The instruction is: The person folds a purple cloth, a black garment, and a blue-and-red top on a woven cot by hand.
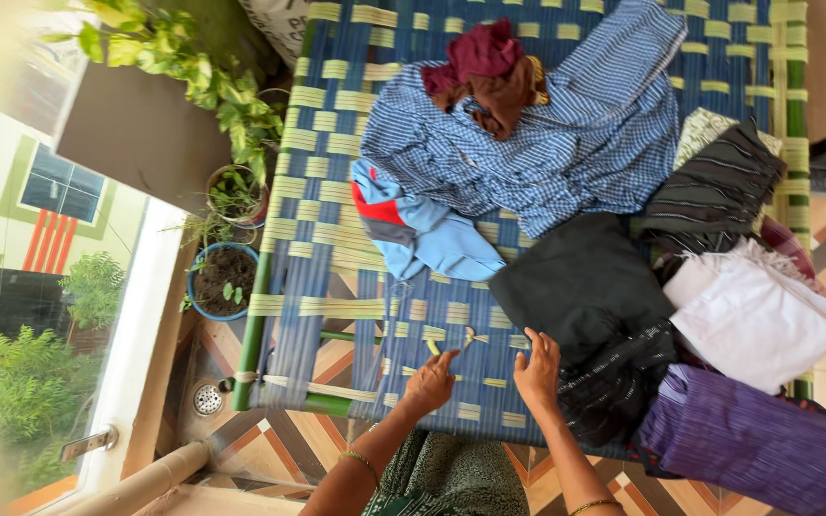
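left hand [429,382] lower centre, fingers pinching near a loose cream strap end [432,346] on the woven cot [327,229]; right hand [537,371] open, flat beside the black cloth [580,282], just right.

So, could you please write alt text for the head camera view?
A person's left hand and right hand rest open on a blue woven cot, beside a black cloth. More clothes lie piled on it: blue checked, white, purple.
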